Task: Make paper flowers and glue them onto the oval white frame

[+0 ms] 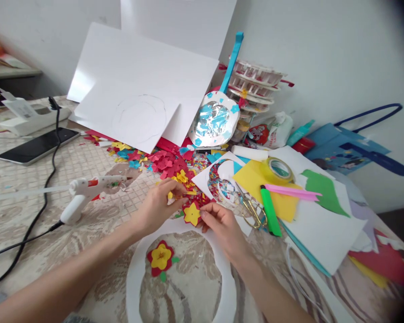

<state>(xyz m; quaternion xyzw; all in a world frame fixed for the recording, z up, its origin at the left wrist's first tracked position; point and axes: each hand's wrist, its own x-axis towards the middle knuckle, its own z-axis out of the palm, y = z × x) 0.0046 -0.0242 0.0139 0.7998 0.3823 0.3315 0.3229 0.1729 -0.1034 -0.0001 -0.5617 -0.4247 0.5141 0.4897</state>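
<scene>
- One white paper ring [133, 278] lies on the table cloth [104, 269], below both hands.
- Inside its hole, below the left hand, is a red and yellow flower [161, 256] with green leaves [163, 277].
- The right hand [224, 222] pinches a small flower [191, 214] between thumb and fingers. It is yellow on top and red behind, with a dark dot in the middle. It is by the top of the ring, between the two hands.
- The left hand [158, 202] has bent fingers near paper bits. I can't tell if it has a tiny piece.
- Gold scissors [249, 202] and a green marker [270, 211] are to the right of the right hand.
- A white glue gun [87, 190] lies to the left of the left hand.
- A pile of red paper flowers [168, 163] is just past the left hand.
- Yellow tape [278, 169] sits on yellow paper [249, 179], past the right hand and to its right.
- A black phone [37, 146] is farther off, left of the left hand.
- Big white sheets [138, 67] stand far behind the left hand.
- A blue bag [350, 148] is far off, right of the right hand.
</scene>
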